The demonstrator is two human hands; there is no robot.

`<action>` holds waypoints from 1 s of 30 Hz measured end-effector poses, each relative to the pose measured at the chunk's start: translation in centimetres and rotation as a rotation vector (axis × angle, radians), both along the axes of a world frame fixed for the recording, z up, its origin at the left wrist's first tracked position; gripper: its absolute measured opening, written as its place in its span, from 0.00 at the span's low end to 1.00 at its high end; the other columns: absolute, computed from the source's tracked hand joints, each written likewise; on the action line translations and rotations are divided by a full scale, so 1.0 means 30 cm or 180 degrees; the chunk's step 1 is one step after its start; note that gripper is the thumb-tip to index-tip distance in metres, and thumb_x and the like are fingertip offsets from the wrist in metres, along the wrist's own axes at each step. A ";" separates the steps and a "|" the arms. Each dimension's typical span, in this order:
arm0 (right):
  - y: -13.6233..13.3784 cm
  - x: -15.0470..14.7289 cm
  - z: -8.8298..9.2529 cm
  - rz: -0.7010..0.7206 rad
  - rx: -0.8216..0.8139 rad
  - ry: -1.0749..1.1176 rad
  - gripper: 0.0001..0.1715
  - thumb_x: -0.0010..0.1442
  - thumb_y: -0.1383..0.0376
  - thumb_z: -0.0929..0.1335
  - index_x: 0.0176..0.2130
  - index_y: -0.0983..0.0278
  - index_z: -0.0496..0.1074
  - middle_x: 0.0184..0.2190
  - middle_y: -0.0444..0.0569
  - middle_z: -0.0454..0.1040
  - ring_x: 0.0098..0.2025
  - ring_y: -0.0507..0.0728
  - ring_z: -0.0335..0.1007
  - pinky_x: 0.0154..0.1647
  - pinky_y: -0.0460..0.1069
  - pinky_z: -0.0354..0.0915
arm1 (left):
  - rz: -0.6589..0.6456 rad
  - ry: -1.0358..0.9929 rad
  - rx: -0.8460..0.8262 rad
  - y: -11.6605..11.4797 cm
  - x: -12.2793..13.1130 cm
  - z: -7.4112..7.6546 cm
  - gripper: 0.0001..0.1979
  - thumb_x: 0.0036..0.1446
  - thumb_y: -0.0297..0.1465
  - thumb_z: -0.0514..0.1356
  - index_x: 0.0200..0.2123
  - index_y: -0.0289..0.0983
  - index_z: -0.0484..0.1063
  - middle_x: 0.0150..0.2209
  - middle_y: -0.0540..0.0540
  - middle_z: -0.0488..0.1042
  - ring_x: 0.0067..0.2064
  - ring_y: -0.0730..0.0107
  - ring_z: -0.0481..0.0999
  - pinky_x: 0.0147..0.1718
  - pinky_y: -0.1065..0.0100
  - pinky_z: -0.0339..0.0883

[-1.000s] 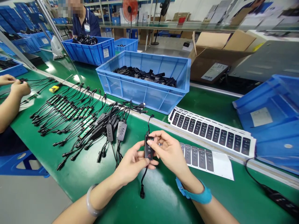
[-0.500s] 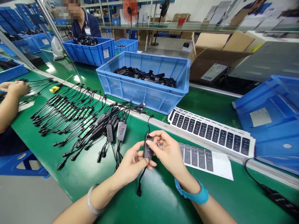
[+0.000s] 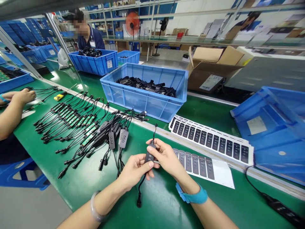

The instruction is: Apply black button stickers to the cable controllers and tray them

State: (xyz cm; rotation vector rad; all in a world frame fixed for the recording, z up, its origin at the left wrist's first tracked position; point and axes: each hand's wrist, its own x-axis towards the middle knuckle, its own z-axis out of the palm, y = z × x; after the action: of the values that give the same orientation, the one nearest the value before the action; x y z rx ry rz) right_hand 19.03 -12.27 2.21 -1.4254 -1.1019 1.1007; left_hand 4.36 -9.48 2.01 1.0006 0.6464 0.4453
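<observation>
A small black inline controller [image 3: 149, 156] with buttons on its face is held between both hands above the green table. My left hand [image 3: 137, 167] grips its lower end, with the thumb on the front. My right hand [image 3: 164, 156] holds the upper end, the thumb pressed on its face. A short cable runs up from the controller, and another hangs down to a black connector [image 3: 139, 202]. Right of my hands lies a sheet of dark button labels [image 3: 202, 167] with a bare white end. Several grey-black controller housings [image 3: 123, 138] with cables lie to the left.
Several green circuit boards [image 3: 71, 117] with cables spread leftward, near a yellow-handled screwdriver [image 3: 59, 96]. A blue bin [image 3: 143, 98] of black housings stands behind. Stacked label sheets [image 3: 212, 143] lie at right, before a tilted blue bin [image 3: 269, 127]. A co-worker's hand [image 3: 25, 95] is at far left.
The view has tilted up slightly. My right thumb has shifted toward the controller's upper end, and both hands still hold it.
</observation>
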 end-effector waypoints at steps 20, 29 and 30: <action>-0.061 0.181 0.086 -0.0807 0.0022 -0.0192 0.29 0.63 0.54 0.59 0.60 0.63 0.57 0.23 0.39 0.66 0.19 0.51 0.63 0.21 0.47 0.64 | -0.0984 0.1026 0.3972 0.049 -0.010 -0.141 0.28 0.58 0.39 0.62 0.61 0.43 0.64 0.62 0.40 0.66 0.64 0.52 0.63 0.61 0.47 0.58; -0.580 0.660 0.009 -0.1789 -0.1031 -0.3933 0.19 0.56 0.68 0.64 0.47 0.67 0.72 0.39 0.58 0.76 0.40 0.64 0.74 0.43 0.56 0.67 | -0.1029 0.1389 0.5119 0.054 -0.004 -0.175 0.19 0.61 0.31 0.59 0.56 0.40 0.70 0.59 0.41 0.70 0.61 0.54 0.67 0.60 0.49 0.62; -0.622 0.677 -0.025 -0.1727 -0.1396 -0.4122 0.16 0.55 0.70 0.65 0.45 0.68 0.73 0.37 0.59 0.76 0.39 0.64 0.74 0.41 0.55 0.67 | -0.0972 0.1402 0.5112 0.054 -0.005 -0.172 0.19 0.61 0.31 0.58 0.55 0.40 0.71 0.58 0.40 0.70 0.61 0.54 0.68 0.60 0.48 0.62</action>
State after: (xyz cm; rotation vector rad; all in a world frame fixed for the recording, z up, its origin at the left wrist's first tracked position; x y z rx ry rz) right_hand 39.34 -30.92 1.47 -2.7167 -1.1633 -0.1236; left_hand 4.22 -7.85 -3.15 2.7343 0.4144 0.4333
